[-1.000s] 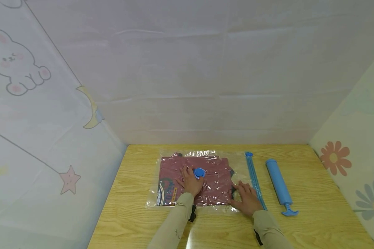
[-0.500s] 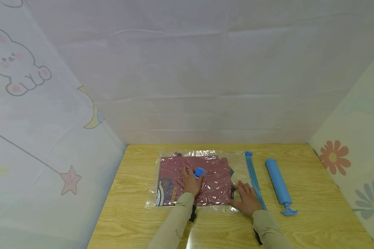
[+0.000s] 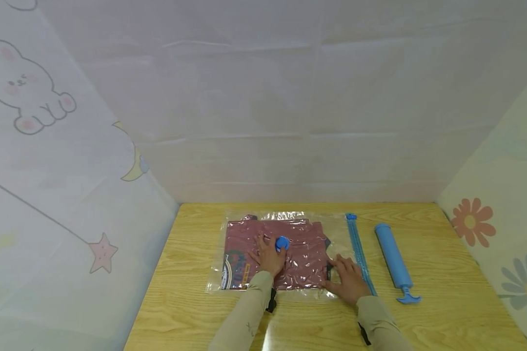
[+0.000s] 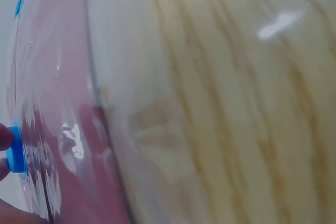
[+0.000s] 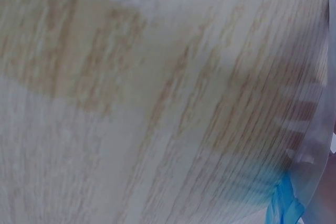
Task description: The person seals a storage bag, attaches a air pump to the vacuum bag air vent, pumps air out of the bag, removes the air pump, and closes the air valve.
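A clear plastic vacuum storage bag [image 3: 337,234] lies flat on the table with a folded maroon garment [image 3: 305,265] inside. My left hand [image 3: 270,257] pinches the round blue valve cap [image 3: 283,243] on top of it. In the left wrist view, fingertips [image 4: 4,138] touch the side of the blue cap. My right hand [image 3: 350,282] rests with fingers spread on the bag's right part, beside the garment's edge. Just beyond it runs the blue zip strip [image 3: 357,246], with a blue slider [image 3: 351,216] at its far end. In the right wrist view the hand is mostly out of sight.
A blue hand pump [image 3: 394,256] with a T-shaped handle lies right of the bag. The wooden table [image 3: 180,253] meets a pale wall sheet [image 3: 263,161] at its back edge. Printed sheets flank it on both sides.
My left fingers have shifted very slightly around the blue valve cap. The right hand, bag and pump stay in place.
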Tool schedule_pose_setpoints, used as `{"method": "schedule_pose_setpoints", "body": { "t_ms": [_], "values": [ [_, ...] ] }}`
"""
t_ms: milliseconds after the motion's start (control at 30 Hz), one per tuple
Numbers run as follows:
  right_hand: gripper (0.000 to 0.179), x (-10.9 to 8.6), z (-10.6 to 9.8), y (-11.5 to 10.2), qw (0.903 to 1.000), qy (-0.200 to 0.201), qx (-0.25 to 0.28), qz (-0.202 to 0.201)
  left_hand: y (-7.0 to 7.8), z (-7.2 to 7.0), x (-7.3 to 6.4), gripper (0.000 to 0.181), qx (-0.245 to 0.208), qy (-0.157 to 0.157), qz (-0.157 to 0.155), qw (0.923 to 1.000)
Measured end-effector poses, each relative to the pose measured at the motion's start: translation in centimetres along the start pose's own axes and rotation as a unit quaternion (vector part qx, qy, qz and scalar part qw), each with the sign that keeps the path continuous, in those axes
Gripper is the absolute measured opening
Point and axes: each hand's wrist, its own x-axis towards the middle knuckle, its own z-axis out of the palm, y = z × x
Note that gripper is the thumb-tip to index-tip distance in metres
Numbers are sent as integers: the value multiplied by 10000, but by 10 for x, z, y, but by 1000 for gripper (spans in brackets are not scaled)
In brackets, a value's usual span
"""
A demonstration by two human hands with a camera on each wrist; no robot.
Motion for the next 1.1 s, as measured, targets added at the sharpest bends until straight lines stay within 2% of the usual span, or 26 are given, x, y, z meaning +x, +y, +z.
{"method": "schedule_pose_setpoints", "body": {
  "t_ms": [333, 467, 733, 967, 1100],
  "values": [
    [84, 1, -2, 1, 10000, 8, -46, -11, -2, 2, 1, 39, -148, -175, -86, 9997],
    [86, 1, -1, 2, 10000, -23, -16, 39, -1, 1, 1, 39, -129, -169, -90, 9997],
    [87, 0, -1, 0, 9999, -114, 59, 97, 2, 1, 2, 51, -104, -173, -353, 9992],
    [85, 0, -3, -2, 9999, -117, 25, 104, 5, -1, 2, 53, 3, -177, -461, 9988],
    [85, 0, -3, -1, 9999, -120, 42, 116, 6, 1, 1, 52, 5, -72, -476, 9988]
  ]
}}
